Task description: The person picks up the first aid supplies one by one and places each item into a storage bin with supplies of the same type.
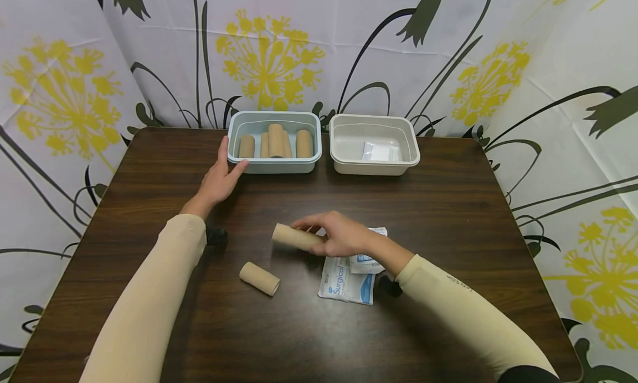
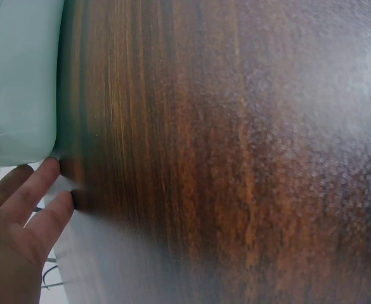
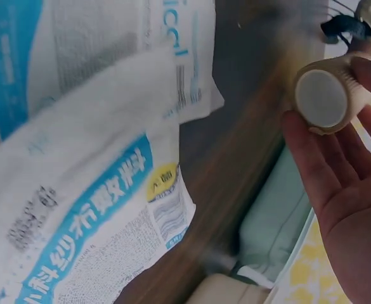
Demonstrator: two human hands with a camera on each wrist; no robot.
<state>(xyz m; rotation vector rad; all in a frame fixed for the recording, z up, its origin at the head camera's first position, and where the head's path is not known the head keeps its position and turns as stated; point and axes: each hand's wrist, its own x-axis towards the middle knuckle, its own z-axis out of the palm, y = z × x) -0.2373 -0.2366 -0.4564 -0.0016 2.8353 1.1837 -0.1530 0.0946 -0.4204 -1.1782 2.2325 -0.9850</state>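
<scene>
My left hand [image 1: 217,179] is at the left end of the pale blue-green bin [image 1: 279,167], fingers fairly straight along its side and thumb by the front corner. In the left wrist view, fingertips [image 2: 51,166] meet the bin's lower corner. Several tan bandage rolls [image 1: 276,140] stand inside. My right hand [image 1: 344,236] grips another tan bandage roll [image 1: 296,237] between thumb and fingers, above the table; its pale round end [image 3: 321,98] shows in the right wrist view. A loose bandage roll [image 1: 260,278] lies on the table at front left.
Under and beside my right wrist lie white-and-blue packets, one marked Surgical [image 1: 344,283], another overlapping it [image 3: 103,209]. A cream bin [image 1: 374,168] holding a white packet [image 1: 380,151] stands right of the blue-green one. Behind the brown table [image 1: 199,327] hangs a flowered curtain [image 1: 309,17].
</scene>
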